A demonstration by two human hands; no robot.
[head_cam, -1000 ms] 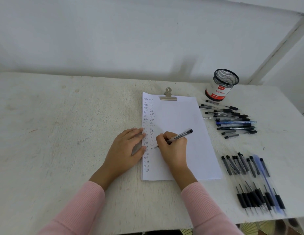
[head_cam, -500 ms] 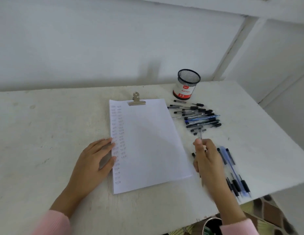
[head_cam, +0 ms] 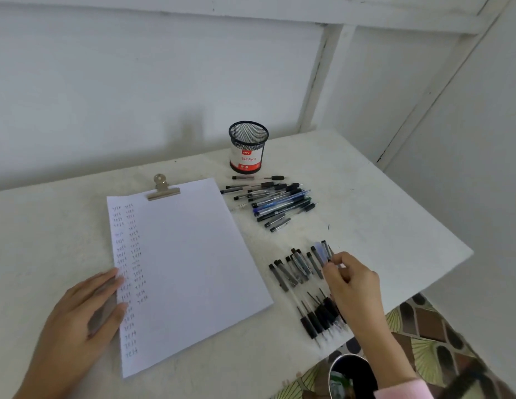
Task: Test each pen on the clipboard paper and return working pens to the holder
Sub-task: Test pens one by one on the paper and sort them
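The head view, the only 1 here, looks down on a pale table point(head_cam: 63, 220) with the clipboard paper point(head_cam: 187, 263) lying at an angle under its metal clip point(head_cam: 163, 191). The left hand point(head_cam: 81, 321) lies flat and open, fingers spread, its fingertips on the sheet's left edge over the 2 columns of small test marks point(head_cam: 130, 272); it grips nothing, and it seems placed there to keep the paper from sliding while a pen is tried. The right hand point(head_cam: 351, 283) hovers over the near row of pens point(head_cam: 302, 286), which lie side by side just right of the sheet, so that each is easy to pick singly. Its thumb and fingers are curled close together at the far end of a blurred bluish pen point(head_cam: 321, 253); whether they have actually closed on it I cannot tell, since motion smears that spot. The mesh holder point(head_cam: 248, 146) stands upright at the back of the table, apparently empty, well apart from both hands. Just in front of it lies a second, looser heap of pens point(head_cam: 274, 201), probably sorted apart from the near row, though which group is tested is not shown. Below the table edge near the right wrist sits a dark round container point(head_cam: 351, 375), possibly for rejects. The step in hand looks like choosing the next pen to try.
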